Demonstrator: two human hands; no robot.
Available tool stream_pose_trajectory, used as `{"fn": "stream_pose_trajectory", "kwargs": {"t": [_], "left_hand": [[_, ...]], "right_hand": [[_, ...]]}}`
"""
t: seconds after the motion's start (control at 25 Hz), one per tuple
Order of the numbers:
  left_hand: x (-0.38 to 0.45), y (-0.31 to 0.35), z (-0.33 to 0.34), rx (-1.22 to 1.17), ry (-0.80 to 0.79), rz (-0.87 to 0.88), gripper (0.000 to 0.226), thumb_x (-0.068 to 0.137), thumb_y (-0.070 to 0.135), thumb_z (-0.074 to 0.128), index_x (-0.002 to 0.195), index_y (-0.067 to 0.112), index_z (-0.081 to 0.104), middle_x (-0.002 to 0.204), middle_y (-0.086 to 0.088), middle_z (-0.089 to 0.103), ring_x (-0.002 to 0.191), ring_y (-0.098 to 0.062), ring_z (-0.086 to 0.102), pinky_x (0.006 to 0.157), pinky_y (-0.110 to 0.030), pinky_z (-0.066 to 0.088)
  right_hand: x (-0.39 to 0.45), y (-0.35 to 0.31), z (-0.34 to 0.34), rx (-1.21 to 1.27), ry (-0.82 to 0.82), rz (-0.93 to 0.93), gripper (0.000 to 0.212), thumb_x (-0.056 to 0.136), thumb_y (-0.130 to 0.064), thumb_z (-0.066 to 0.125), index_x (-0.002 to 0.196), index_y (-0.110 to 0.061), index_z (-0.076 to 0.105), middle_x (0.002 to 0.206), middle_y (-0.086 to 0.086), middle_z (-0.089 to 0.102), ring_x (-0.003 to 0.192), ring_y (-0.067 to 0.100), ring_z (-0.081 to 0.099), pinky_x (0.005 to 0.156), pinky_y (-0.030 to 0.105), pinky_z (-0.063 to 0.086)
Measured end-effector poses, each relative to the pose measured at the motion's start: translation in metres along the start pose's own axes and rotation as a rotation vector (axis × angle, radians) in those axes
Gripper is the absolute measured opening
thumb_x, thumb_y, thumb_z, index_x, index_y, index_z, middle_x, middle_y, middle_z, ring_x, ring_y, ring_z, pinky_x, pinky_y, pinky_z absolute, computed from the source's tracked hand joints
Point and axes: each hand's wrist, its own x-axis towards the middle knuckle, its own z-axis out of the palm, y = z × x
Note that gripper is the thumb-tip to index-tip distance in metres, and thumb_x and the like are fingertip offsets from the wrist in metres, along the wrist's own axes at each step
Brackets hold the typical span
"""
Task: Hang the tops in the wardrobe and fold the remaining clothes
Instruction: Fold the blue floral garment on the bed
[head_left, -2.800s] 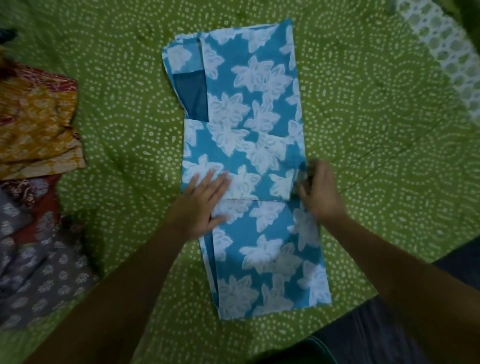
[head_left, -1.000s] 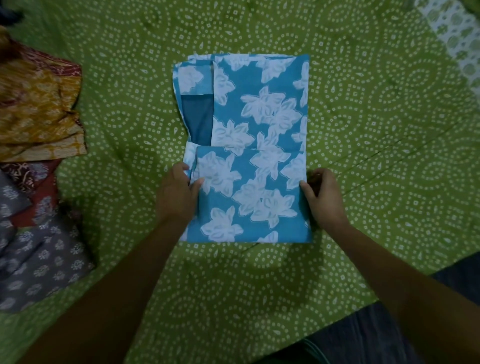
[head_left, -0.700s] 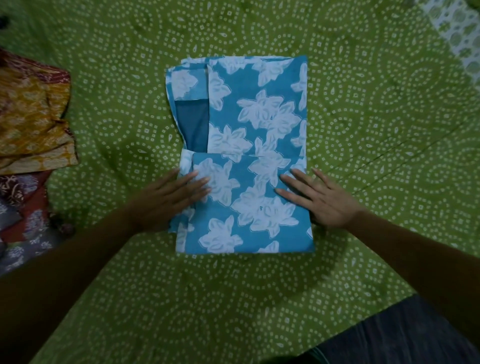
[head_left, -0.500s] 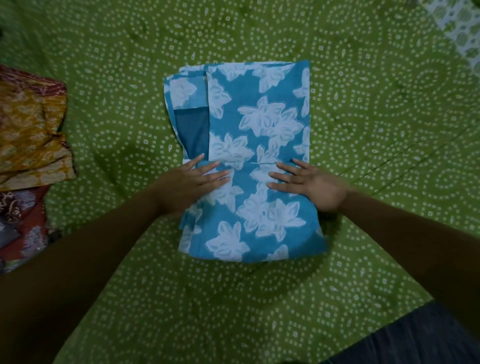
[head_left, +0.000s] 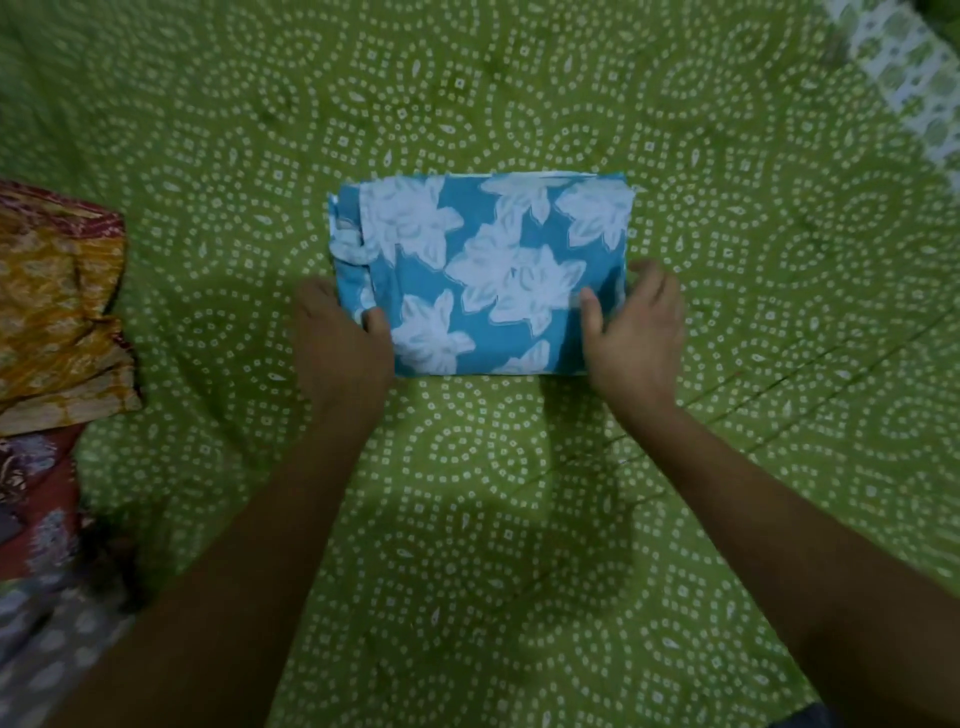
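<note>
Centrally, on the green dotted bedspread (head_left: 467, 493) — a blue floral garment (head_left: 493, 270) folded into a compact rectangle. Left hand (head_left: 337, 343) and right hand (head_left: 634, 332) pinch its 2 side edges, thumbs on top. Other patterned clothes (head_left: 52, 312) lie at far left.

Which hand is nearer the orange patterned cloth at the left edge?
Left. The left hand grips the folded blue garment on the side facing the orange cloth; the right hand grips its far side.
</note>
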Motion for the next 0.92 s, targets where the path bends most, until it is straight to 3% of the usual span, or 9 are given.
{"fn": "stream_pose_trajectory", "kwargs": {"t": [0.08,0.16,0.2,0.32,0.48,0.6,0.72,0.84,0.92], "left_hand": [[-0.027,0.027,0.006,0.023,0.218,0.361,0.052,0.083,0.016,0.047,0.135,0.009,0.043,0.136,-0.012,0.049,0.126,-0.027,0.045,0.104,-0.038,0.033],[-0.027,0.051,0.037,0.101,0.052,0.665,0.053,0.095,0.022,0.030,0.147,0.012,0.031,0.153,-0.005,0.033,0.142,-0.022,0.027,0.115,-0.041,0.023],[-0.019,0.058,0.051,0.180,-0.047,0.677,0.054,0.099,0.030,0.018,0.151,0.015,0.021,0.158,-0.001,0.021,0.147,-0.019,0.014,0.118,-0.042,0.015],[0.025,0.057,0.087,0.322,-0.071,0.612,0.063,0.098,0.051,0.006,0.153,0.019,0.003,0.161,0.001,0.002,0.148,-0.020,-0.003,0.119,-0.046,-0.001],[0.083,0.059,0.077,0.285,0.028,0.503,0.082,0.092,0.070,0.009,0.153,0.015,0.002,0.161,-0.008,0.001,0.148,-0.028,0.000,0.119,-0.050,-0.001],[0.080,0.036,0.069,0.165,0.090,0.249,0.087,0.090,0.071,0.010,0.153,0.010,0.005,0.161,-0.009,0.005,0.147,-0.029,0.003,0.119,-0.049,0.004],[0.043,0.003,0.064,0.132,0.121,0.172,0.082,0.094,0.064,0.015,0.152,0.006,0.009,0.159,-0.011,0.010,0.147,-0.029,0.011,0.119,-0.044,0.009],[-0.001,-0.013,0.060,0.107,0.116,0.030,0.078,0.095,0.062,0.020,0.150,0.006,0.019,0.154,-0.018,0.023,0.141,-0.033,0.023,0.115,-0.043,0.015],[-0.015,-0.005,0.053,0.052,0.104,-0.028,0.073,0.093,0.061,0.032,0.144,0.008,0.032,0.144,-0.019,0.036,0.132,-0.032,0.034,0.110,-0.039,0.022]], "right_hand": [[-0.017,-0.027,0.015,-0.017,0.069,-0.316,0.049,0.101,-0.032,0.038,0.144,-0.008,0.034,0.146,0.012,0.038,0.138,0.025,0.030,0.116,0.041,0.022],[-0.002,-0.047,0.046,-0.090,-0.124,-0.548,0.054,0.101,-0.026,0.034,0.151,-0.011,0.019,0.159,0.006,0.018,0.147,0.019,0.009,0.120,0.038,0.003],[0.014,-0.052,0.058,-0.179,-0.180,-0.598,0.057,0.101,-0.028,0.030,0.153,-0.013,0.012,0.161,0.003,0.009,0.148,0.017,0.001,0.120,0.037,-0.002],[0.065,-0.041,0.080,-0.316,-0.086,-0.622,0.063,0.099,-0.041,0.024,0.154,-0.015,0.007,0.161,0.002,0.003,0.148,0.018,-0.001,0.120,0.043,-0.003],[0.107,-0.046,0.073,-0.284,0.017,-0.508,0.079,0.096,-0.060,0.016,0.152,-0.006,0.007,0.160,0.011,0.005,0.148,0.025,0.001,0.120,0.042,-0.002],[0.102,-0.037,0.068,-0.239,0.099,-0.340,0.081,0.096,-0.061,0.014,0.152,-0.004,0.006,0.160,0.014,0.004,0.148,0.027,0.001,0.119,0.043,-0.005],[0.071,0.008,0.055,-0.099,0.068,-0.111,0.079,0.096,-0.060,0.018,0.152,-0.006,0.003,0.161,0.010,0.001,0.148,0.023,-0.002,0.120,0.046,0.000],[0.017,0.050,0.047,-0.092,0.028,-0.150,0.070,0.100,-0.051,0.022,0.152,-0.006,0.011,0.160,0.010,0.007,0.148,0.022,0.002,0.120,0.041,0.003],[-0.003,0.054,0.046,0.028,0.042,-0.141,0.058,0.100,-0.045,0.034,0.147,-0.010,0.031,0.153,0.011,0.028,0.141,0.024,0.020,0.116,0.036,0.013]]}}
